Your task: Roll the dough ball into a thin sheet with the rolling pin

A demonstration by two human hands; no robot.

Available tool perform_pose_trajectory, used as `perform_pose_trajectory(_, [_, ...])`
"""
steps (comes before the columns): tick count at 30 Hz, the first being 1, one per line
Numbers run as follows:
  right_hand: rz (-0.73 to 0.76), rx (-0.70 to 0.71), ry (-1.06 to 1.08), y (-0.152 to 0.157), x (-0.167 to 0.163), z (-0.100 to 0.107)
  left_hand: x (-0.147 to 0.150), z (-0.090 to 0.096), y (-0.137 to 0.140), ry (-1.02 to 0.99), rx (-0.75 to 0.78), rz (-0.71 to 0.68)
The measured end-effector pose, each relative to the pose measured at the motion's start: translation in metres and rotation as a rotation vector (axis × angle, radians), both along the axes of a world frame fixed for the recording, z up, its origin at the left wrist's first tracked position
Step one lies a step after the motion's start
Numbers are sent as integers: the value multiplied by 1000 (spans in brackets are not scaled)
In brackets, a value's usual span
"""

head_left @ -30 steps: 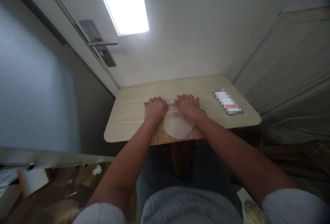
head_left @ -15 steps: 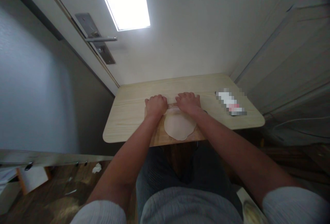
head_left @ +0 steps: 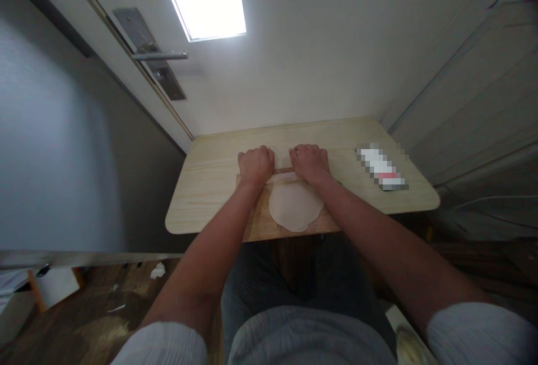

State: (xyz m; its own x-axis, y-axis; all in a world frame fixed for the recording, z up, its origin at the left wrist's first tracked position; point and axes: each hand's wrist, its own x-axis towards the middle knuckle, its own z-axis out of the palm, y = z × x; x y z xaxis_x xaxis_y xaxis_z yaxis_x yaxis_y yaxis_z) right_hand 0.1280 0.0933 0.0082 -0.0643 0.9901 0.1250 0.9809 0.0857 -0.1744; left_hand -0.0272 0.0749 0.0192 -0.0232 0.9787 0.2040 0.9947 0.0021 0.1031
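A flat, rounded sheet of dough [head_left: 295, 207] lies on a wooden board [head_left: 257, 225] at the near side of the table. Across its far part runs a thin wooden rolling pin [head_left: 284, 171]; only a short stretch shows between my hands. My left hand [head_left: 256, 164] is closed over the pin's left part, knuckles up. Over the right part, my right hand [head_left: 310, 161] is wrapped in the same way. Both forearms reach forward, and the pin's ends are hidden by the hands.
The pale wooden table [head_left: 210, 185] stands against a white door with a metal handle [head_left: 162, 56]. A blurred-out flat object [head_left: 381, 169] lies on the table's right side. Crumpled white paper [head_left: 158, 271] is on the floor at lower left.
My hands and the rolling pin have moved slightly farther from me over the dough. The right fingers are curled more tightly. The view has shifted a little.
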Motion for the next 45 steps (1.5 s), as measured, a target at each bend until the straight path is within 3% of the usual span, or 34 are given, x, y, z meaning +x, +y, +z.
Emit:
perform_pose_trajectory(11, [-49,-21,50,14,-1,-2,-1,4,3,37,42,-321])
perform_pose_trajectory(21, [-61,-22,51,20,-1,-1,2,2,10,31,5,-218])
perform_pose_trajectory(33, [-77,-44,45,25,-3,-1,1,0,20,12,-8,-185])
perform_pose_trajectory(45, [-94,14,49,17,-3,0,0,0,12,37,20,-193])
